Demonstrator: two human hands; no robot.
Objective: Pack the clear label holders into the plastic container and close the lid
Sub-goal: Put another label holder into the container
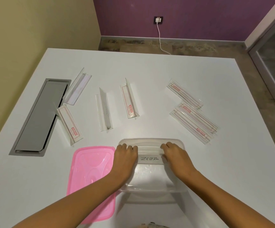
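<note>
Fingers (130, 148) of my left hand (125, 159) and right hand (174, 157) curled over both ends of the ZEBRA label holder (150, 159), holding it level to settle flat in the container (151, 139).

The left hand (125, 156) and right hand (176, 156) are bare, as are both forearms (84, 193).

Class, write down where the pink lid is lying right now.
In the head view the pink lid lies flat on the white table, just left of the clear container, with the left forearm crossing over its right edge.
</note>
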